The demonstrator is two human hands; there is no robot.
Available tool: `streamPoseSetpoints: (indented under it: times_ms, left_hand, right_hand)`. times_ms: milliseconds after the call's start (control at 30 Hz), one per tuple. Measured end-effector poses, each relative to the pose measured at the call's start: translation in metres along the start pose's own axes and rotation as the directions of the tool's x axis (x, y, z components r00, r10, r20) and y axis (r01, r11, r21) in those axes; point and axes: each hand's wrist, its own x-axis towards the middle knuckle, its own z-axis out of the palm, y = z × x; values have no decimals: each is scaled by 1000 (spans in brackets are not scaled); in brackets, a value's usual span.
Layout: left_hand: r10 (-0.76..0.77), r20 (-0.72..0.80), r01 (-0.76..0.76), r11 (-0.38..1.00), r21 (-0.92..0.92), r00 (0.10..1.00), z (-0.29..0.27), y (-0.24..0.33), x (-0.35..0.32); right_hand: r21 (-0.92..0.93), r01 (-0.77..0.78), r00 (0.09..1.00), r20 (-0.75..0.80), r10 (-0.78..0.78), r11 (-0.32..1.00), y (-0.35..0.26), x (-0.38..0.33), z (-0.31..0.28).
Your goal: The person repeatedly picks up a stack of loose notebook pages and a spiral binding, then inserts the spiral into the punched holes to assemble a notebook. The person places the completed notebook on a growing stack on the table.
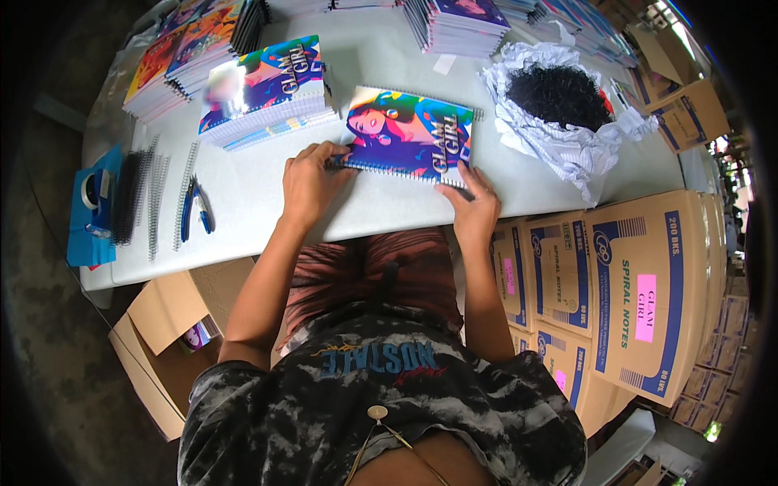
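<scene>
A spiral notebook [405, 134] with a colourful illustrated cover lies at the table's near edge, its wire coil toward me. More coil shows along its far edge, so another notebook may lie beneath. My left hand [312, 185] grips the near left corner, fingers closed on it. At the near right corner, my right hand [472, 202] pinches the notebook between thumb and fingers. Left of it stands a tall stack of notebooks [267, 85] with the same cover. Pliers [194, 209] with blue handles and a pen lie side by side on the left of the table.
Loose wire coils [154, 198] and a blue tape dispenser [91, 194] sit at the left. Crumpled paper [535, 154] cradles a black tangle [559, 97] at the right. More notebook stacks [462, 28] line the back. Cartons [648, 292] stand right; an open box [166, 324] is below left.
</scene>
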Motion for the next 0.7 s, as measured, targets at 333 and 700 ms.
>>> streamPoseSetpoints:
  times_ms: [333, 700]
  left_hand:
    - [69, -35, -75, 974, -215, 997, 6, -21, -4]
    - [-133, 126, 162, 954, -252, 983, 15, -4, 16]
  right_hand:
    - [-83, 108, 990, -78, -115, 991, -7, -9, 1]
    - [43, -110, 978, -173, 116, 993, -2, 6, 7]
